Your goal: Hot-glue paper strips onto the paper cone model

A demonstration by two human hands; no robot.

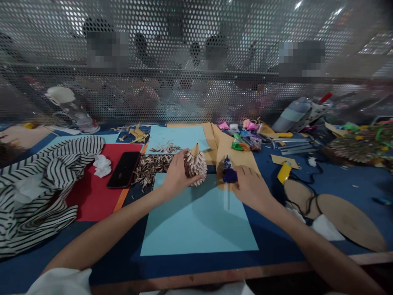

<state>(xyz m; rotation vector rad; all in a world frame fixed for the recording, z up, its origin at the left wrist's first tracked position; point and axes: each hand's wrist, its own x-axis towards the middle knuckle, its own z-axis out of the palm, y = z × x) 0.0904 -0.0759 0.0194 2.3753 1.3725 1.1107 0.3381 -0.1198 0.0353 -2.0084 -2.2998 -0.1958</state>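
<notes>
Light-blue sheet [196,221] nearest. At its far edge, left hand [176,176] curled around seed-covered cone [195,164], largely coated, tip bare. Right hand [250,186] closes on glue gun [229,175] just right. Loose seeds [152,164] remain left of cone.

Black phone [123,169] on red sheet [92,196], striped cloth [39,180], yellow tape roll [284,172], perforated metal screen [184,61]

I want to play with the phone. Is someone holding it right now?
No, the black phone lies on the red paper, apart from both hands; the left hand holds the scaly cone craft.
</notes>
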